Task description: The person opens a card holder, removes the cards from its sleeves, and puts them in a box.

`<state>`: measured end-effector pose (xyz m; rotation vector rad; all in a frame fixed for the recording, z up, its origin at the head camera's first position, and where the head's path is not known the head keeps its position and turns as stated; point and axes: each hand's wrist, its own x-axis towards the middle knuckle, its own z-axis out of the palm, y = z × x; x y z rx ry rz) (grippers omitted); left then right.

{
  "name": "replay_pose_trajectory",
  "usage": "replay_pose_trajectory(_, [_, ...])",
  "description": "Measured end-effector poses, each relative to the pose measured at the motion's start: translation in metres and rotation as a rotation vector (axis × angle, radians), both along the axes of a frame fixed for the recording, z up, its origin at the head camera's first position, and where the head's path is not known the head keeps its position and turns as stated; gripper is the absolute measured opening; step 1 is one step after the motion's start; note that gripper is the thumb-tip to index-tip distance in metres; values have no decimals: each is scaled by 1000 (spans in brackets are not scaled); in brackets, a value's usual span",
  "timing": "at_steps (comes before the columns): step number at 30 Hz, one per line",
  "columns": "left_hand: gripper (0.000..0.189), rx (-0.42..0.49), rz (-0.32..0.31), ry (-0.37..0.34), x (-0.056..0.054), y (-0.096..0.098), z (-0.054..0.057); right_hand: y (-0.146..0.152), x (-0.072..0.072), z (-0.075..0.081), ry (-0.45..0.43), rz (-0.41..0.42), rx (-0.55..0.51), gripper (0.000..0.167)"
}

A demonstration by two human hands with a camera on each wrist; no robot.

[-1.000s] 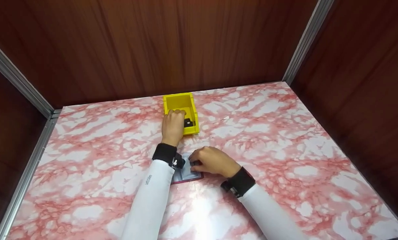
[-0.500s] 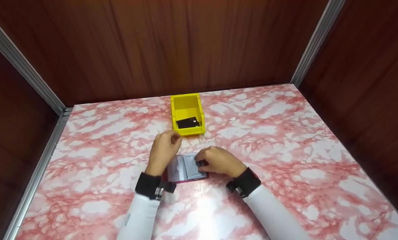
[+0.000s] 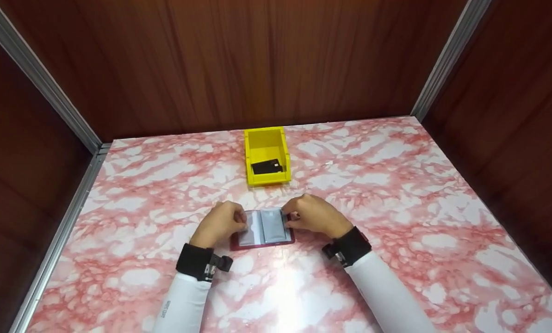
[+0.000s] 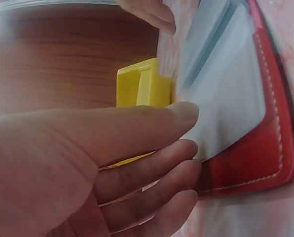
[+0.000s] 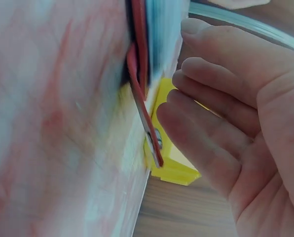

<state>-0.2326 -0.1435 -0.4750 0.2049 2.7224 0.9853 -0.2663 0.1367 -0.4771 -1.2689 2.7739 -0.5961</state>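
A red card holder [image 3: 235, 246] with pale stitching lies spread on the table, its clear plastic sleeves [image 3: 273, 226] facing up. At its left edge is my left hand [image 3: 220, 223]. In the left wrist view, the left thumb and loosely bent fingers [image 4: 186, 170] come right up to the sleeves' edge. My right hand [image 3: 319, 216] is at the holder's right side. The right wrist view shows its fingers [image 5: 196, 126] relaxed and spread, with nothing between them, beside the holder's strap [image 5: 146, 123] with a metal snap.
Beyond the holder stands a yellow bin [image 3: 267, 179] with dark flat cards [image 3: 265, 167] in it. Brown wood-grain panels [image 3: 257, 64] with metal corner posts enclose the pink-and-white marbled table [image 3: 396, 203] at the back and sides.
My left hand has come out of the yellow bin and back to the holder's left edge. My right hand has stayed by its right side, its fingers now nearer the outer edge.
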Motion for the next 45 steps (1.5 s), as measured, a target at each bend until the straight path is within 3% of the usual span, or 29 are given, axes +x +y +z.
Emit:
replay_pose_trajectory(7, [7,-7,-20,6,-5,4,-6,-4,2,-3,19,20,36,17])
replay_pose_trajectory(13, [8,5,-20,-9,-6,1,-5,-8,2,-4,-1,16,32,15])
replay_pose_trajectory(28, [8,20,-3,-41,-6,0,-8,-16,7,-8,-33,57,15,22])
replay_pose_trajectory(37, [8,1,4,-56,-6,1,-7,-12,3,-7,4,-3,-21,22])
replay_pose_trajectory(45, [5,4,-48,19,-5,-7,-1,-11,4,-5,-10,-60,-45,25])
